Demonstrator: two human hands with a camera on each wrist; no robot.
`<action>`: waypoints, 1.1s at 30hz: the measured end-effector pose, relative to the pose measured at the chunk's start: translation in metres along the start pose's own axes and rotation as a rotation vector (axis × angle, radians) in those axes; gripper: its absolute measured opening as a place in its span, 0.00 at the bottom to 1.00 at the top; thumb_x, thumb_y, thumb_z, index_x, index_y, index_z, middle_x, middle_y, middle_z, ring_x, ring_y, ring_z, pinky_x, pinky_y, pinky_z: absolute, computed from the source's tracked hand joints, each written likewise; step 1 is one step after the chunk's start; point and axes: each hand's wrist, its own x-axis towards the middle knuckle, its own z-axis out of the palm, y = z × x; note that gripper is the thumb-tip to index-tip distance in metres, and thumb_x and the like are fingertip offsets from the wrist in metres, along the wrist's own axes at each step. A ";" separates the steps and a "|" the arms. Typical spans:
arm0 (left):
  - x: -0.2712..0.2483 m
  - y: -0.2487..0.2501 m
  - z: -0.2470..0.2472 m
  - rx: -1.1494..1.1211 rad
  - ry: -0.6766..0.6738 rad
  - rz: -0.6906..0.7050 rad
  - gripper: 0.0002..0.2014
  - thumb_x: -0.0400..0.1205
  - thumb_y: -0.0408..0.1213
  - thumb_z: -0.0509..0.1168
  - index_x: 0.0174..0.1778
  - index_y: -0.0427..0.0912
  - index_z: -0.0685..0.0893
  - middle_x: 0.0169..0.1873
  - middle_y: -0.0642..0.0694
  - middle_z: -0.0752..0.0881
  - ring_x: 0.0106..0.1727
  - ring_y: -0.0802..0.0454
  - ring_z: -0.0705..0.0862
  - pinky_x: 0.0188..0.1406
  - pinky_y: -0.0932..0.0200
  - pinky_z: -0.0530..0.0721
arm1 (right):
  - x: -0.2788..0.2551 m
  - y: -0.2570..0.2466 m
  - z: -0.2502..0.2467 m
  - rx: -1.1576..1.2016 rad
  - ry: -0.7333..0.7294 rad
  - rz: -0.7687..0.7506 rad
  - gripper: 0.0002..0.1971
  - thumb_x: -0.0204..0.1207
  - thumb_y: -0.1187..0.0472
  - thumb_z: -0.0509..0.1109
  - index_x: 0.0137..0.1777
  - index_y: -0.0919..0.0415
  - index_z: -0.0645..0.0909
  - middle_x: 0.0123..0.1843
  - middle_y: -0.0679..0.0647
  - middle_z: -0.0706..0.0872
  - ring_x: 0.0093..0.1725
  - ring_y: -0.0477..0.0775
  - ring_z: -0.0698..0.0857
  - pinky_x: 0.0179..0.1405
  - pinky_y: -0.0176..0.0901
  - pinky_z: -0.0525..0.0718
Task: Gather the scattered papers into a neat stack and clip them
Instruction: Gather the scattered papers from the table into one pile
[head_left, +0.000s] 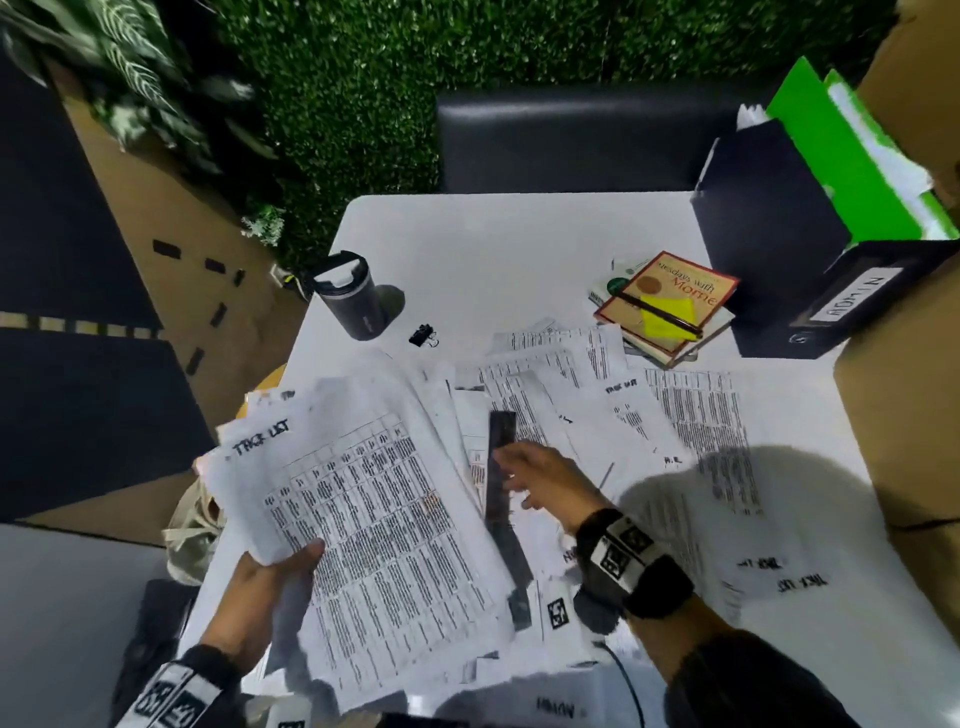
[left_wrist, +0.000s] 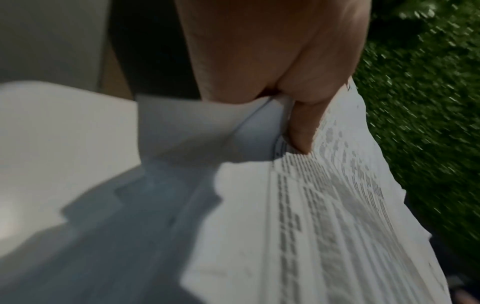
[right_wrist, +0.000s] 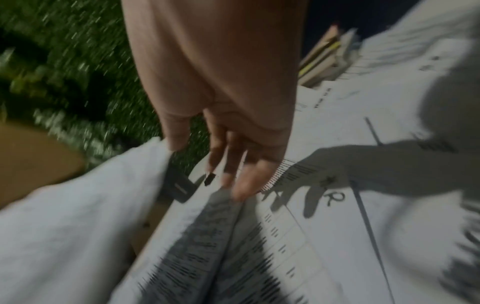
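My left hand (head_left: 291, 566) grips a thick, uneven bundle of printed papers (head_left: 374, 514) at its near left corner, thumb on top; the top sheet reads "TASK LIST". The left wrist view shows the thumb (left_wrist: 301, 127) pressed on the bundle (left_wrist: 324, 216). My right hand (head_left: 519, 478) reaches over the loose sheets (head_left: 691, 415) spread on the white table (head_left: 493, 249). Its straight fingers (right_wrist: 233, 181) touch the top edge of a raised sheet (right_wrist: 207, 236), and the thumb (right_wrist: 176, 139) stands apart beside the bundle. A black binder clip (head_left: 423, 335) lies on the bare table behind the papers.
A dark travel mug (head_left: 356, 296) stands left of the clip. Books with a pen and yellow note (head_left: 667, 304) lie at the back right, beside a black binder box (head_left: 779, 249) holding green folders (head_left: 852, 156). A cardboard box (head_left: 909, 389) borders the right edge.
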 end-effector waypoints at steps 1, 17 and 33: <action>0.002 -0.003 -0.018 -0.026 0.064 -0.011 0.28 0.68 0.36 0.76 0.62 0.30 0.80 0.54 0.30 0.86 0.53 0.35 0.85 0.66 0.33 0.76 | 0.011 -0.001 0.004 -0.096 0.042 -0.030 0.19 0.83 0.60 0.63 0.67 0.74 0.76 0.62 0.71 0.83 0.52 0.55 0.81 0.28 0.19 0.74; 0.009 -0.027 -0.159 -0.161 0.409 -0.039 0.06 0.79 0.25 0.66 0.48 0.39 0.82 0.40 0.41 0.85 0.45 0.44 0.83 0.45 0.55 0.81 | 0.154 -0.011 0.086 -1.164 0.230 0.021 0.36 0.72 0.46 0.73 0.75 0.60 0.65 0.74 0.59 0.75 0.73 0.63 0.72 0.69 0.60 0.70; 0.049 -0.018 -0.168 -0.080 0.249 0.015 0.05 0.81 0.28 0.66 0.51 0.33 0.82 0.48 0.30 0.84 0.40 0.46 0.79 0.39 0.60 0.83 | 0.055 -0.046 -0.004 -0.098 0.334 -0.338 0.09 0.77 0.62 0.69 0.54 0.65 0.83 0.38 0.57 0.82 0.36 0.52 0.79 0.29 0.33 0.76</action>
